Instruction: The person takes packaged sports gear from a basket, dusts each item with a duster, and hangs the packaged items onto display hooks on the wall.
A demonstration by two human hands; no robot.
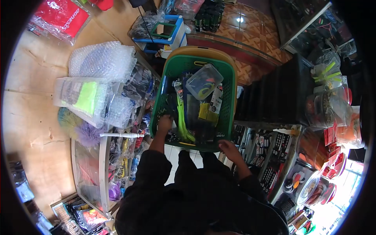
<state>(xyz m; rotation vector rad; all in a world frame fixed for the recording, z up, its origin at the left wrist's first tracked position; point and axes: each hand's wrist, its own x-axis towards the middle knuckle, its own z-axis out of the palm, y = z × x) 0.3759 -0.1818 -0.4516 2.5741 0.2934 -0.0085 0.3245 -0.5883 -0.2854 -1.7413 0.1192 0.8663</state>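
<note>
A green plastic basket (232, 84) stands in front of my body, set into or against a tan basket (192, 50) behind it. My right hand (230, 150) is closed on the near right corner of its rim. My left hand (165, 123) reaches inside along the left wall, fingers curled by dark items; what they hold, if anything, is hidden. Inside the basket lie a clear plastic container (204, 81), neon-green straps (182, 121), a white-and-black box (216, 100) and a yellow package (203, 111). Darker packages beneath are hard to make out.
Bubble-wrapped goods (102, 62) and a glass display case (91, 172) stand on the left. A blue-and-white bin (177, 33) sits beyond the basket. Dark stacked crates (274, 94) and a shelf of packaged goods (270, 152) line the right.
</note>
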